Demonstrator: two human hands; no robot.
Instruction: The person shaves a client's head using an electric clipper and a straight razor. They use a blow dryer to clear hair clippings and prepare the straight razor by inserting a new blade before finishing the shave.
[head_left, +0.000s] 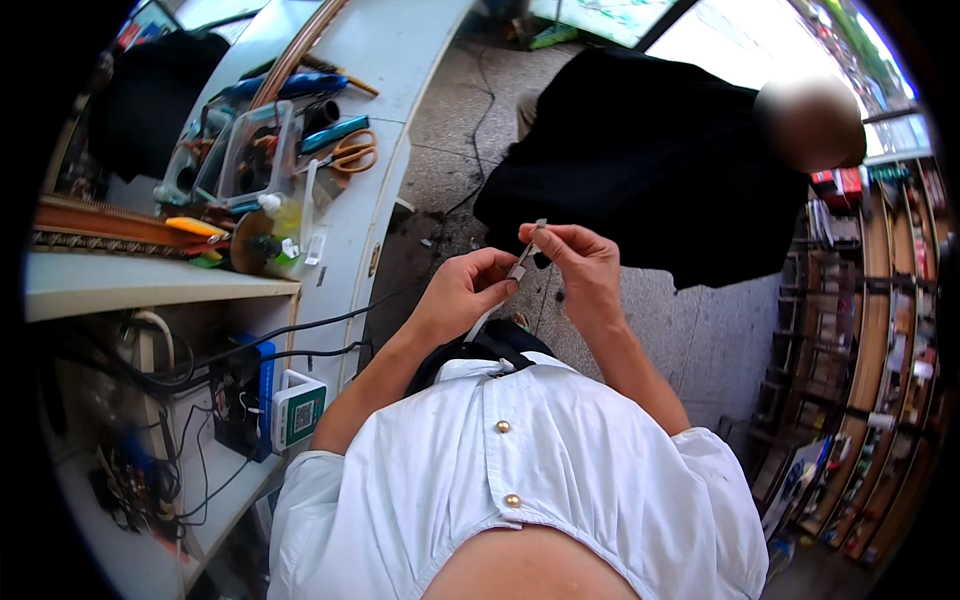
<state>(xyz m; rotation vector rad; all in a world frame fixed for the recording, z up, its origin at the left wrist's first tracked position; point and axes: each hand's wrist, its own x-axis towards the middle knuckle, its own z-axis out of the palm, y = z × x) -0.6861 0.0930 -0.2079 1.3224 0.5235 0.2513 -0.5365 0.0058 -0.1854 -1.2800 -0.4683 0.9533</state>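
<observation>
In front of my waist, my left hand (459, 292) pinches a slim metal tool (519, 267) that looks like a razor holder, with a pale strip trailing below it. At the tool's upper end, my right hand (583, 259) grips a small thin metal piece (541, 223) between thumb and fingertips, possibly a blade. Whether that piece is joined to the tool I cannot tell. Just beyond my hands is a person under a black cape (645, 165), head towards the right.
On the white counter (390, 82) at left lie orange-handled scissors (354, 154), a clear plastic box (259, 154) and a spray bottle (285, 219). Black cables (330, 321) cross the counter's edge; another cable (480, 135) runs along the floor. Shelves (862, 337) line the right side.
</observation>
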